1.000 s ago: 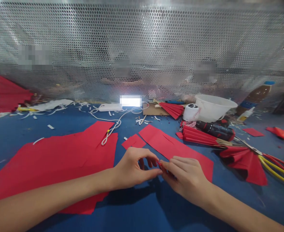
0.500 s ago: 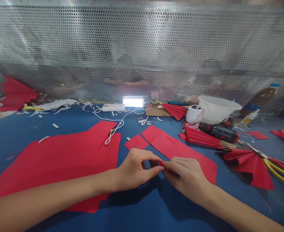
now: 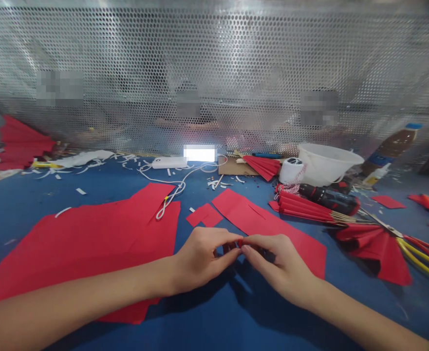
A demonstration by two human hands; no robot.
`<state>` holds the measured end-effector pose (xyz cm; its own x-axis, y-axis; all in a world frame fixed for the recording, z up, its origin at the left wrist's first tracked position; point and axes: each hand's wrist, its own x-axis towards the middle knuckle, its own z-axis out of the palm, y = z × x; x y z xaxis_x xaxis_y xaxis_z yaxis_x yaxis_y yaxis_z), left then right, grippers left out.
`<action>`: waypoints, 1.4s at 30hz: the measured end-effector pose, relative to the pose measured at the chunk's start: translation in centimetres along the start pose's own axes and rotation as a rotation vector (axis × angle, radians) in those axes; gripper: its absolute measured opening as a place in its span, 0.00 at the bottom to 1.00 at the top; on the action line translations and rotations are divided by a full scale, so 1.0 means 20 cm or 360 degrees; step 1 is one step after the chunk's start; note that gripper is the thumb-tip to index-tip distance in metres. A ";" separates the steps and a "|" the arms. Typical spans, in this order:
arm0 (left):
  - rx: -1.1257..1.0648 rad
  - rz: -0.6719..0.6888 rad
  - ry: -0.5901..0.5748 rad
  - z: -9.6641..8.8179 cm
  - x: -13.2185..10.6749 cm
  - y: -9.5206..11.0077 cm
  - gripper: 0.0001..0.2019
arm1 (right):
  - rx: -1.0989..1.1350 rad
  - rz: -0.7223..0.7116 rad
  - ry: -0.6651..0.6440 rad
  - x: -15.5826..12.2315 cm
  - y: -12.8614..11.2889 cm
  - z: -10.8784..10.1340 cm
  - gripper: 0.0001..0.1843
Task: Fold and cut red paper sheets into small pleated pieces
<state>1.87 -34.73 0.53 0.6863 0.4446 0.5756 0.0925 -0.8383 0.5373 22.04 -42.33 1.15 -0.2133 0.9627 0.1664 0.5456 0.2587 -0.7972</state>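
Observation:
Between the fingertips of both hands is a small piece of red paper (image 3: 240, 242), mostly covered by the fingers. My left hand (image 3: 205, 256) pinches it from the left, thumb below and index finger above. From the other side my right hand (image 3: 278, 258) holds it the same way, its thumb and index fingertip meeting the left ones. A large stack of red paper sheets (image 3: 101, 234) lies under and behind my left forearm. Behind my right hand rests a long red sheet (image 3: 258, 214), and small red squares (image 3: 205, 215) lie just left of that.
On the right are folded red fans (image 3: 305, 207), a black-handled tool (image 3: 327, 199), scissors with yellow handles (image 3: 415, 253), a white tub (image 3: 327, 163) and a brown bottle (image 3: 393, 148). A white cord (image 3: 177, 187) crosses the blue table (image 3: 199, 321). Perforated metal (image 3: 214, 63) stands at the back.
My right thumb and index finger have spread apart behind their tips, making a rounder pinch on the small red piece. My left hand has barely moved.

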 end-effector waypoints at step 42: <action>-0.0445 -0.0809 -0.0152 -0.03 0.06 0.01 0.11 | 0.0365 0.0087 -0.0114 0.02 0.02 0.05 0.12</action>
<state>2.24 -34.16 1.79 0.6686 0.7280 0.1520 0.2420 -0.4062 0.8811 21.41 -42.00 0.26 -0.2497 0.9646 0.0844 0.3611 0.1736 -0.9162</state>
